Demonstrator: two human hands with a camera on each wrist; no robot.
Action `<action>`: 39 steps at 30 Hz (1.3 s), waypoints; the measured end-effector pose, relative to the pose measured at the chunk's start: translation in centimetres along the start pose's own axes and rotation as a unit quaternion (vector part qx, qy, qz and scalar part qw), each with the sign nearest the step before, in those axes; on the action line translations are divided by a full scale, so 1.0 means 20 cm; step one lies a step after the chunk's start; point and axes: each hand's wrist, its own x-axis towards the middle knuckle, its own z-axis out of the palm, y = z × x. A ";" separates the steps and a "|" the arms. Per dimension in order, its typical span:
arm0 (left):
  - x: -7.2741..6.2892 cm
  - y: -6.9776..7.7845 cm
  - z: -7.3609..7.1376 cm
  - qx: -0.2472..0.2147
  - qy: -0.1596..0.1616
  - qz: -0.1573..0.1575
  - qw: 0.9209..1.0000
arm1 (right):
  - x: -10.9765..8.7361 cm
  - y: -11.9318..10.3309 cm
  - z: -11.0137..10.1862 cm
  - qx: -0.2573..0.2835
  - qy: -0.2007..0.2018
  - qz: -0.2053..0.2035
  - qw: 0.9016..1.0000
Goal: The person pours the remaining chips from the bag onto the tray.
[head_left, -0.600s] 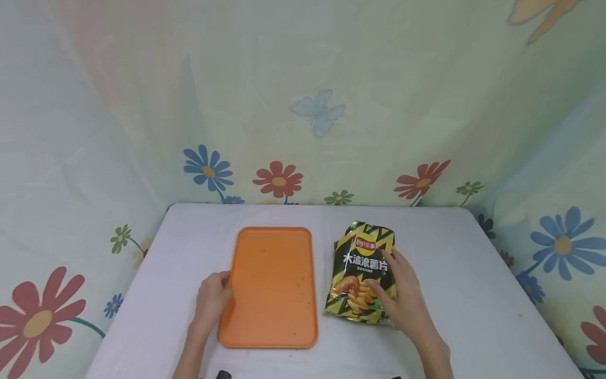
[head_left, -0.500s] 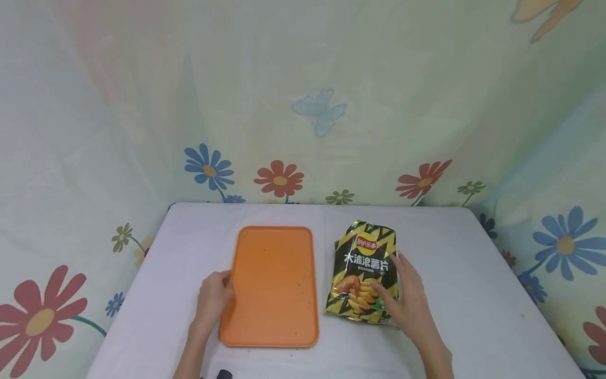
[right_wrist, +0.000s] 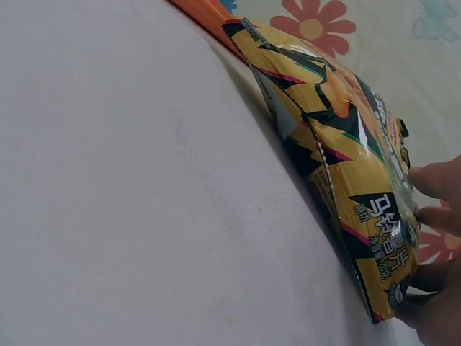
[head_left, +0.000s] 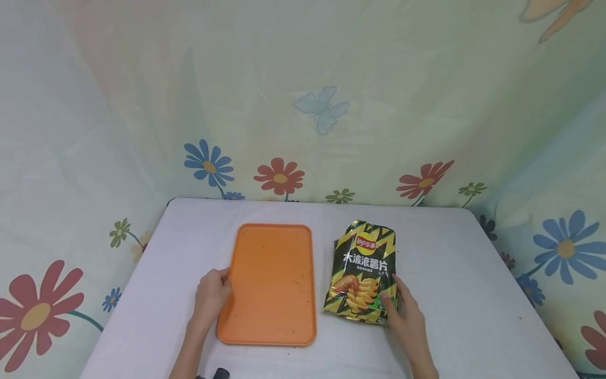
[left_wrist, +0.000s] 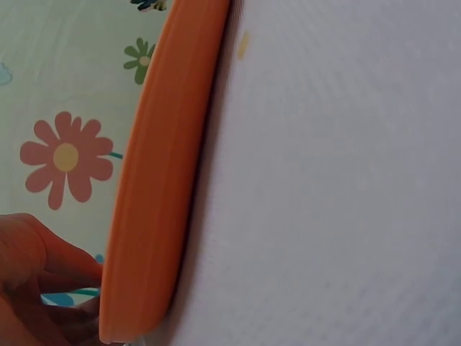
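Observation:
An orange tray (head_left: 267,289) lies on the white table, left of the middle. At its left edge the left hand (head_left: 211,295) grips the rim with curled fingers; the left wrist view shows fingers (left_wrist: 54,267) against the tray's side (left_wrist: 162,166), partly hidden. To the right lies a black-and-yellow bag of potato chips (head_left: 364,263), face up. The right hand (head_left: 408,316) holds its lower right edge, thumb on the front and the other fingers along the side. In the right wrist view that hand (right_wrist: 439,252) meets the far end of the bag (right_wrist: 346,158).
A white cloth covers the table (head_left: 464,295). Behind and beside it hangs a flowered curtain (head_left: 303,147). A small dark object (head_left: 221,373) shows at the bottom edge near the left forearm. Small crumbs or specks dot the tray.
The right hand has slid down and toward the bag's lower right edge, its thumb and fingers drawing closer together. The left hand and tray stay put; the head view has shifted slightly.

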 end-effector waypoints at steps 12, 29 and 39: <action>0.01 0.00 0.01 0.004 -0.002 -0.014 1.000 | -0.05 0.01 0.04 0.019 0.030 -0.032 0.999; 0.01 0.00 0.01 0.000 -0.001 -0.019 1.000 | -0.08 0.01 0.03 0.038 0.032 -0.135 0.990; 0.00 0.00 0.00 -0.008 0.002 -0.014 1.000 | -0.09 0.00 0.04 0.048 -0.017 -0.064 0.997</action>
